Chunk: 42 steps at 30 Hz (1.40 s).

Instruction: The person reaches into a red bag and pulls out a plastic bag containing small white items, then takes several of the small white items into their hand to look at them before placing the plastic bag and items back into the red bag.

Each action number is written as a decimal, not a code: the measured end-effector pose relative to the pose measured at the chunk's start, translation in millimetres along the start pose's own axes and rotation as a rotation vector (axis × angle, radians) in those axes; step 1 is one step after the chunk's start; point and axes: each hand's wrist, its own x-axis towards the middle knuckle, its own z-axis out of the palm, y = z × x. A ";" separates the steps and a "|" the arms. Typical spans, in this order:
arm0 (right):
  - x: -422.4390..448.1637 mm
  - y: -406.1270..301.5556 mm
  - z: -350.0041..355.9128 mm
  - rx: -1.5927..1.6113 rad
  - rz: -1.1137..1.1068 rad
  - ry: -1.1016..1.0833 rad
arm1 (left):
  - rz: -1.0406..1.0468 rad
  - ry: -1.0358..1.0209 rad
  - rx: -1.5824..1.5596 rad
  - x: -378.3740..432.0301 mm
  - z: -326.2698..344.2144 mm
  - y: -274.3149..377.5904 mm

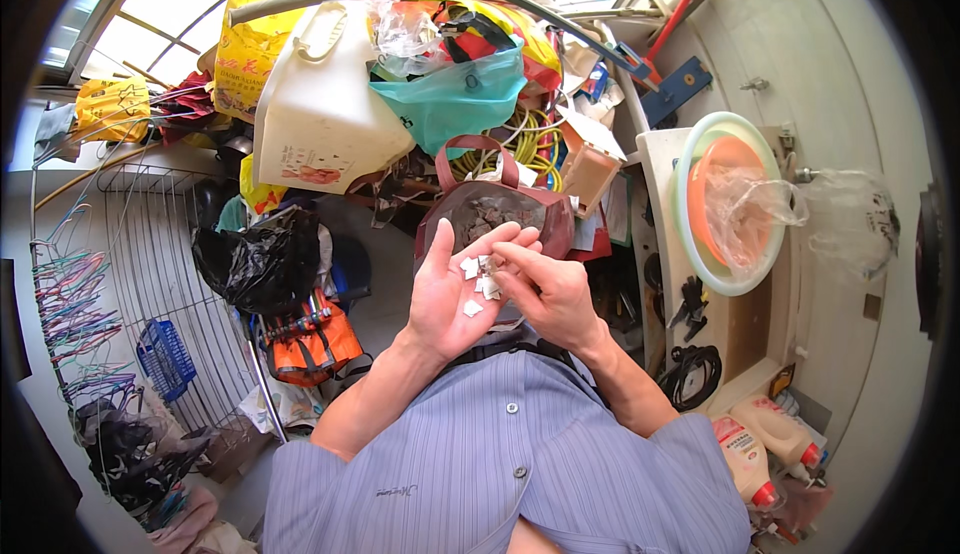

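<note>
My left hand [448,300] lies palm up in front of my shirt, its fingers extended, with several small white torn pieces [489,286] on the palm and fingers. Over them is my right hand [551,291], thumb and forefinger brought together at the pieces. Whether a piece is pinched between those fingertips is too small to tell. Just beyond both hands stands a dark red bag [556,216] with a looped handle [510,171]. Its top shows greyish-brown crumpled bits [491,216] inside.
A white plastic container [330,103] and a teal plastic bag [457,96] are beyond the red bag. Nested basins [686,216] stand right, above a coiled black cable [691,377]. At left are a black plastic bag [259,261], an orange bag [315,347] and a wire rack [142,254].
</note>
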 end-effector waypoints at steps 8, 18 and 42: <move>0.0 3.8 -1.4 -0.138 -0.195 -0.070 | -0.014 -0.026 -0.049 -0.5 0.4 0.4; -10.1 -4.9 -12.6 -0.007 -0.040 -0.011 | 0.024 -0.052 -0.155 0.9 6.0 7.3; -24.2 8.9 -1.6 0.044 0.140 -0.021 | 0.071 0.155 -0.114 7.0 -37.8 4.5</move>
